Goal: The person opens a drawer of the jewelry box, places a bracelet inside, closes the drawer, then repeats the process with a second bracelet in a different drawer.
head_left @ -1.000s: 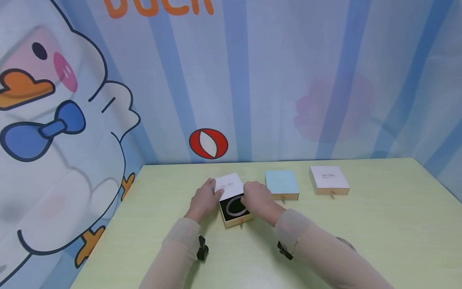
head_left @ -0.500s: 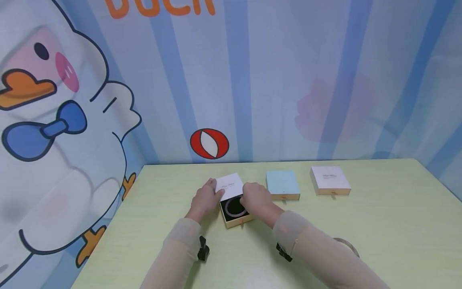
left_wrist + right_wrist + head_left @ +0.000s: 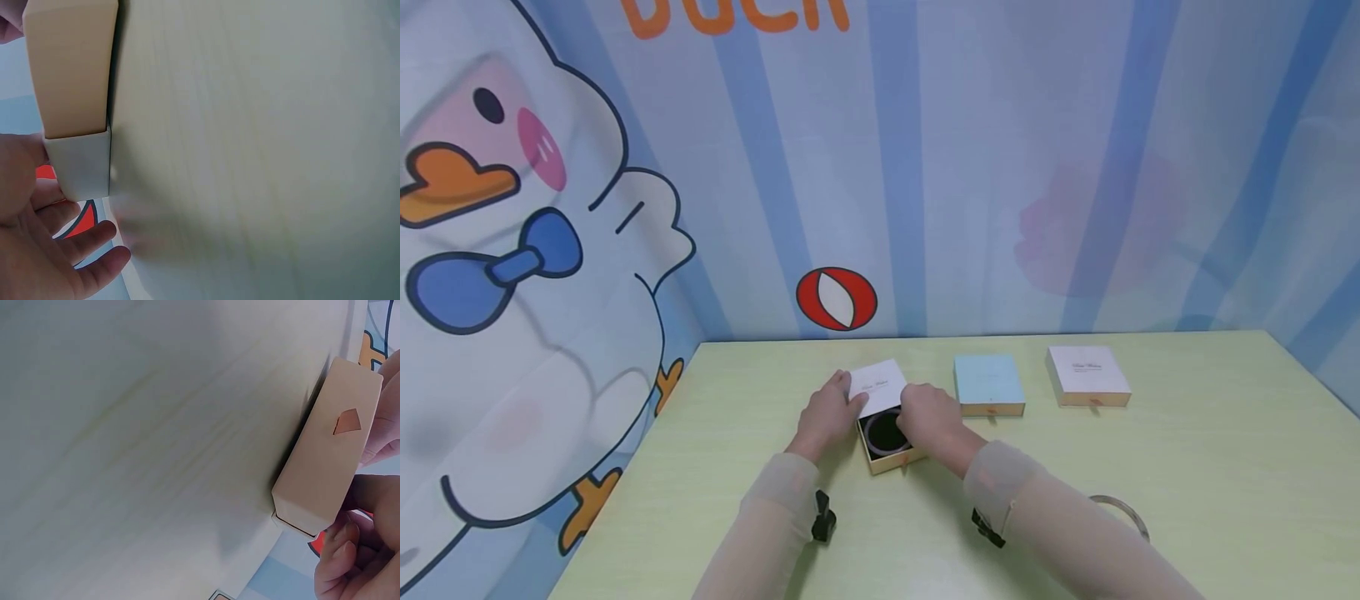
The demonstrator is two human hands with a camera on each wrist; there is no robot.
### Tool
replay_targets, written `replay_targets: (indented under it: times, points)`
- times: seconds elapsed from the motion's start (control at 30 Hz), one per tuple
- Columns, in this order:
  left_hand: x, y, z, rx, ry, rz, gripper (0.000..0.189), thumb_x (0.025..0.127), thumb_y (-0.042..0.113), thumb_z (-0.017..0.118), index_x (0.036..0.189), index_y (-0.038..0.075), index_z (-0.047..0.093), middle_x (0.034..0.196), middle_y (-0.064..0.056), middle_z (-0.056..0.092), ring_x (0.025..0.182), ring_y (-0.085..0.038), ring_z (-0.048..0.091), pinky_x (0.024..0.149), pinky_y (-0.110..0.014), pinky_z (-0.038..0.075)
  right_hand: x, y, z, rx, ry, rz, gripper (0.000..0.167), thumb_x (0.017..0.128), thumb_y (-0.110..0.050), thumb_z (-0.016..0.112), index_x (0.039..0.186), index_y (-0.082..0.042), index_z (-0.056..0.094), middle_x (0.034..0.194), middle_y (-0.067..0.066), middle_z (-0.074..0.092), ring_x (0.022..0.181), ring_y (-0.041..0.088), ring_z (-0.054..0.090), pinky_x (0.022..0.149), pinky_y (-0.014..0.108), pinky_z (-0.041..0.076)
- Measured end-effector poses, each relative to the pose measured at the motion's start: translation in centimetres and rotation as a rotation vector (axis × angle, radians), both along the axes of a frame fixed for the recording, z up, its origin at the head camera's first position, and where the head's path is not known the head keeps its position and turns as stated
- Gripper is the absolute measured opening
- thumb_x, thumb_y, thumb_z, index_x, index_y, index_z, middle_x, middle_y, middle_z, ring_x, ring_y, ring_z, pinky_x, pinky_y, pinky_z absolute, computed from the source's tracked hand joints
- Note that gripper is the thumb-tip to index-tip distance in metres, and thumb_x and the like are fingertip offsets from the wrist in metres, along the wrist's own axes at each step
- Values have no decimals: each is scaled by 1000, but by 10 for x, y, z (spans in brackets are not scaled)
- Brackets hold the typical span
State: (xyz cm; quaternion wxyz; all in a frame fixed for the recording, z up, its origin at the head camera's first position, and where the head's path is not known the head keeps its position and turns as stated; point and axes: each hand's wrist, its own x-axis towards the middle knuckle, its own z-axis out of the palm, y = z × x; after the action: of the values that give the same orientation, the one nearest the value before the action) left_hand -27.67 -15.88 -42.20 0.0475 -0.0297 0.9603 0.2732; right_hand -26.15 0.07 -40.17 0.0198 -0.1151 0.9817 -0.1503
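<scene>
A small drawer box lies on the table with its drawer (image 3: 896,463) pulled partway out of a white sleeve (image 3: 877,387). Inside, on black lining, is a pale bangle (image 3: 886,452). My left hand (image 3: 827,414) holds the sleeve by its left side, thumb on top; in the left wrist view some fingers spread past the sleeve's end. At the drawer's right side, my right hand (image 3: 934,423) pinches the bangle's right part with curled fingers, which hide that part. The right wrist view shows the drawer front (image 3: 325,450) with its small pull tab (image 3: 348,422).
To the right stand a light blue box (image 3: 989,382) and another white box (image 3: 1087,373), both shut. A second, silvery bangle (image 3: 1123,507) lies on the table by my right forearm, partly hidden. A printed cloth backdrop (image 3: 962,167) rises behind the table (image 3: 1210,467).
The right hand and the pinched bangle have shifted slightly left and toward me within the drawer. My right forearm moved left, showing more of the second bangle. The left hand stays on the sleeve.
</scene>
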Motion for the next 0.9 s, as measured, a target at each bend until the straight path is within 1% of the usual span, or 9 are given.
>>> replay_targets:
  times: [0.23,0.4,0.47,0.53,0.6,0.67,0.7,0.8,0.9]
  points:
    - [0,0,1,-4,-7,1,63,97,36,51,149,7,28,157,-8,25,143,-30,26,113,-49,28,2,2,-1,-2,-11,16,16,88,-15,62,73,-8,62,67,4,60,52,15,50,45,27,39]
    - [2,-1,2,3,-3,-3,63,97,35,51,148,6,29,157,-9,25,143,-31,26,113,-49,28,4,8,0,-82,-16,55,17,89,-15,61,75,-6,65,67,3,61,53,14,51,48,25,40]
    - [3,-1,2,4,0,-4,63,97,35,51,148,6,29,157,-9,25,143,-31,26,113,-49,28,3,13,0,-116,15,84,15,89,-16,61,82,-5,69,75,4,64,60,14,56,52,26,45]
    - [3,-1,2,4,-1,-3,63,97,35,51,149,6,28,157,-9,25,143,-31,26,113,-49,27,2,18,0,-116,49,126,16,90,-16,60,92,-6,72,90,6,68,74,18,62,59,29,50]
    - [3,0,3,2,-2,-3,63,97,35,51,149,6,28,157,-8,24,143,-31,25,114,-49,27,-1,24,0,-67,62,178,25,91,-22,59,110,-9,70,113,7,66,95,23,62,72,35,54]
    - [3,0,3,-3,0,-5,63,97,35,51,148,5,29,157,-9,25,143,-31,25,113,-49,28,-4,30,0,3,25,235,37,92,-32,59,125,-14,63,134,5,57,115,31,56,84,42,53]
    - [3,1,3,-4,0,-4,63,97,35,51,148,6,29,157,-9,25,143,-31,25,113,-49,28,-5,33,1,34,-11,261,44,92,-38,58,130,-16,59,141,3,51,122,34,51,89,46,50]
    - [3,1,3,-8,1,-5,63,97,35,51,148,6,29,157,-8,25,143,-30,26,113,-48,28,-9,40,4,77,-138,309,71,82,-57,63,141,-22,46,152,-3,36,134,40,37,100,52,42]
    - [2,2,3,-12,2,-10,63,97,35,51,148,6,29,157,-8,25,143,-30,26,113,-49,28,-11,46,9,63,-237,326,91,69,-61,73,145,-25,39,155,-8,28,140,43,25,106,55,35]
